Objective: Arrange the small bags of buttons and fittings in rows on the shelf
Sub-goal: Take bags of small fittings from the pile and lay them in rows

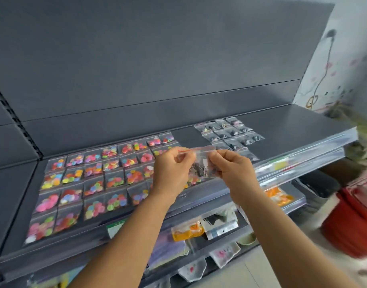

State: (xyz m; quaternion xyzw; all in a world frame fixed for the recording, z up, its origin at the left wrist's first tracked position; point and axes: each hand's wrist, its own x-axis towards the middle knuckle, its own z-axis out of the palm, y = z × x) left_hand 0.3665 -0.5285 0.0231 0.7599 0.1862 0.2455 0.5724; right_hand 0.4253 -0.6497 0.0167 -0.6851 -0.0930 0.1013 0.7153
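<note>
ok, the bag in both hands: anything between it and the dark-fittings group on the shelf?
Nothing visible. The left hand and right hand pinch the clear bag above the shelf, near its front edge. The dark fittings bags lie just beyond, with only open air between.

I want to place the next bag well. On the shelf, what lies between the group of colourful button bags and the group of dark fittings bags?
In the head view, a bare strip of grey shelf separates the colourful button bags from the dark fittings bags.
</note>
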